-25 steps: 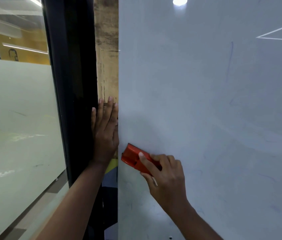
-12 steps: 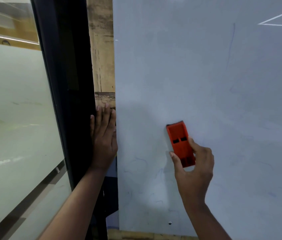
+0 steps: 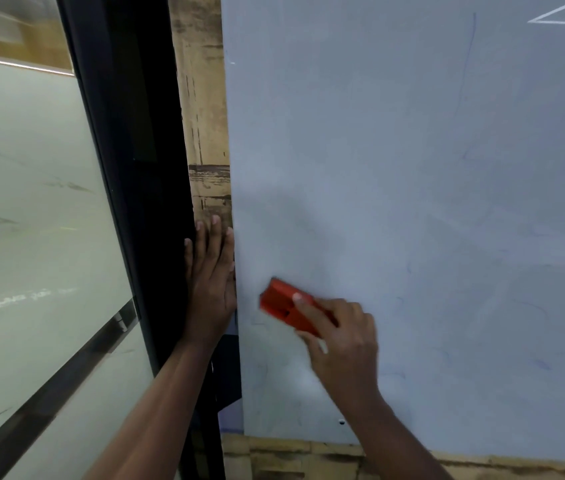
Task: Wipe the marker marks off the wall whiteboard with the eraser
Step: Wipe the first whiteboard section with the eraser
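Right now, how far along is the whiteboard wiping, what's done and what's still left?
Done: most of the whiteboard already looks pale and only ghosted. In hand: the right hand presses the red eraser against the lower left corner, while the left hand rests flat on the dark frame. Left: a thin blue line at upper right and faint blue scribbles lower right.

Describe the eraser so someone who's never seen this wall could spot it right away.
Find the big pale whiteboard on the wall, then go to its lower left area near the edge. There the right hand grips the eraser against the board: a small orange-red block, the only bright-coloured thing there.
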